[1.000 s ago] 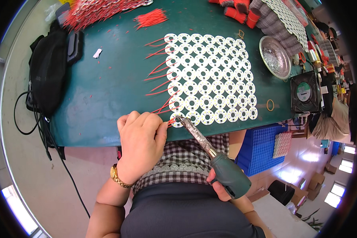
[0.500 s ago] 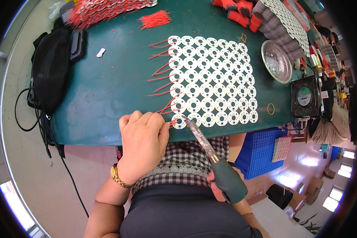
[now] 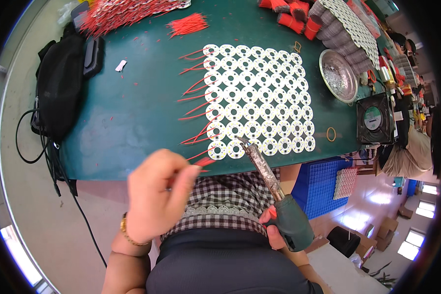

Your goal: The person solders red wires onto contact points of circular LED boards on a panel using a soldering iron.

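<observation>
My left hand (image 3: 159,196), slightly blurred, is closed at the front edge of the green table, pinching a few short red wires (image 3: 207,162) beside the near left corner of a panel of round white circuit boards (image 3: 251,112). My right hand (image 3: 275,230) grips a soldering iron (image 3: 295,223) with a dark green handle, which hides part of the fingers. The iron's tip is over the nearest rows, just right of the left column; whether it touches a board I cannot tell. Pairs of red wires (image 3: 193,90) stick out leftward from the boards of the left column.
A loose pile of red wires (image 3: 188,24) lies beyond the panel. To the right stand a round metal dish (image 3: 338,76), a small black fan (image 3: 375,119) and stacked boards (image 3: 345,29). A black bag (image 3: 61,90) lies at left; a blue crate (image 3: 321,186) stands below the table.
My left hand has drawn back toward me and left from the nearest left board, where a red wire now sticks out. The iron's tip has moved right and slightly away from that board.
</observation>
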Motion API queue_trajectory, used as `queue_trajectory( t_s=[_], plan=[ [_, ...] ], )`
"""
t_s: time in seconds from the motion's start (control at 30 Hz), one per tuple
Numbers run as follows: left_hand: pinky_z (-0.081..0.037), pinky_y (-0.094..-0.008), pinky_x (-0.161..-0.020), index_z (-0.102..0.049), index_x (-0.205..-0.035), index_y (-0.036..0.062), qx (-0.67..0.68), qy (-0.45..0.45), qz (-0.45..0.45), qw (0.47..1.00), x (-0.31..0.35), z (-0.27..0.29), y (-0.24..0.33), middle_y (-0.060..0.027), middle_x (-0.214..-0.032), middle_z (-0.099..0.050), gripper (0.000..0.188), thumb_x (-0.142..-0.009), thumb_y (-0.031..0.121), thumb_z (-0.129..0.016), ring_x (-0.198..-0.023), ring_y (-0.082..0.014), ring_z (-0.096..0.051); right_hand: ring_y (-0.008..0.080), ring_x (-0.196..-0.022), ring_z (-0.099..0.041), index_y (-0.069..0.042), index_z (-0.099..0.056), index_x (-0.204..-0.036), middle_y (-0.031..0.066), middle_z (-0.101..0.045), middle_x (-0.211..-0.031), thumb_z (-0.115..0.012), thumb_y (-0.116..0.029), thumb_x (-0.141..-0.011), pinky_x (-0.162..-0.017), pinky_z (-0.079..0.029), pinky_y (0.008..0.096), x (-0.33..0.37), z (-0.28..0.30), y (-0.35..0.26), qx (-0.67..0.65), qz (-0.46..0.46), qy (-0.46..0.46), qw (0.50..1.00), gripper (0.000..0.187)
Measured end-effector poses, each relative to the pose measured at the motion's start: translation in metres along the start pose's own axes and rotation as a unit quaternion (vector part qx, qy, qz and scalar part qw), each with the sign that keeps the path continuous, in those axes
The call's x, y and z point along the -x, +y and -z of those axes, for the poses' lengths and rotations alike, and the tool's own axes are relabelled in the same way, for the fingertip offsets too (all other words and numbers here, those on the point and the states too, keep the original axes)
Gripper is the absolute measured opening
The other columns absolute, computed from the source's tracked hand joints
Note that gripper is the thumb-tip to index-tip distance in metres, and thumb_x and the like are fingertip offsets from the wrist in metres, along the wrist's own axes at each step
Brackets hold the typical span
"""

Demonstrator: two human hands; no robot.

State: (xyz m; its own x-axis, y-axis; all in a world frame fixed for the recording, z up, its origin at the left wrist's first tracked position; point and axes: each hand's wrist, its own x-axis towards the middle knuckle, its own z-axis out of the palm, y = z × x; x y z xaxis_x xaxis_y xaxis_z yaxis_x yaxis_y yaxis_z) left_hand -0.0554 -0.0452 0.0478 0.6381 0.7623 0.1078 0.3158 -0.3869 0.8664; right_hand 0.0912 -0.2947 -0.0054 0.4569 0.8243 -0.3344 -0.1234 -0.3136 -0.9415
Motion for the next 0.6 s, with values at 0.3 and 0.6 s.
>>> queue_trajectory(
  t_s=[0.3, 0.6],
  plan=[
    [-0.041, -0.0373, -0.054, -0.057, -0.077, 0.0030, -0.180, -0.028, -0.034, 0.983, -0.009, -0.033, -0.021, -0.0105, -0.068, -0.057, 0.016, -0.087, 0.011, -0.068, -0.059, -0.0294, -0.054, 0.0190, -0.076, -0.060, 0.004, -0.054, -0.110, 0.0117, -0.059, -0.091, -0.061, -0.020, -0.089, -0.066, -0.052, 0.0315, -0.003, 0.014, 0.013, 0.180, 0.233, -0.082, 0.952, 0.033],
    [-0.040, -0.0368, -0.053, -0.056, -0.076, 0.0024, -0.171, -0.031, -0.038, 0.984, -0.007, -0.035, -0.021, -0.0108, -0.067, -0.056, 0.016, -0.085, 0.008, -0.068, -0.057, -0.0283, -0.053, 0.0141, -0.071, -0.063, 0.002, -0.063, -0.092, 0.0069, -0.064, -0.082, -0.069, -0.013, -0.082, -0.063, -0.052, 0.0257, 0.000, 0.005, 0.012, 0.227, 0.176, -0.011, 0.958, 0.019]
  ],
)
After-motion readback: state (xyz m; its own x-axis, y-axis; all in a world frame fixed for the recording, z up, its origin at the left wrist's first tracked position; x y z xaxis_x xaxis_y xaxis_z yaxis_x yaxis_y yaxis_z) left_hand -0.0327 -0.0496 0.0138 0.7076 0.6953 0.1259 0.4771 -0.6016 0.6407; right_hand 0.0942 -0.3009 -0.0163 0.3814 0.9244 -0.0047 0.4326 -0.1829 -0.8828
